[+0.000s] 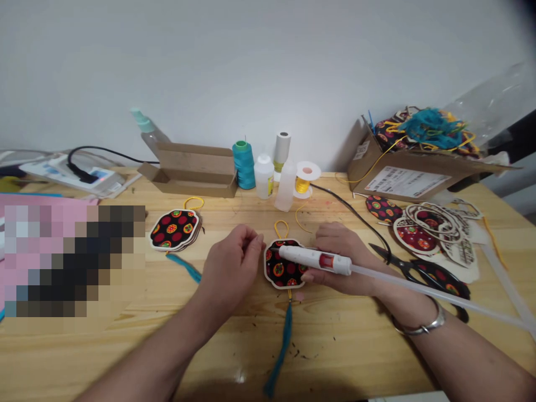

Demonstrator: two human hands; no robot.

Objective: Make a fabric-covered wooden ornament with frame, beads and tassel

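Note:
A white hot glue pen [301, 258] with a long translucent glue stick [422, 289] at its back lies in my right hand [345, 254], fingers closed around it. Its tip is over a scalloped pendant [280, 273] with black patterned fabric, a pale rim, a yellow loop [282, 228] above and a teal tassel [285, 346] below. Just left of this pendant is my left hand [234, 257], thumb and fingers pressed together; whatever they may hold is hidden. A small stack of similar pendants [173, 230] lies farther left.
Black scissors [412, 267] and several wooden frames [439, 223] lie at the right. Behind them stands a full cardboard box [402, 170]. A narrow open box [196, 173], teal thread spool [243, 166], bottles [264, 177] and yellow cord spool [307, 178] line the wall.

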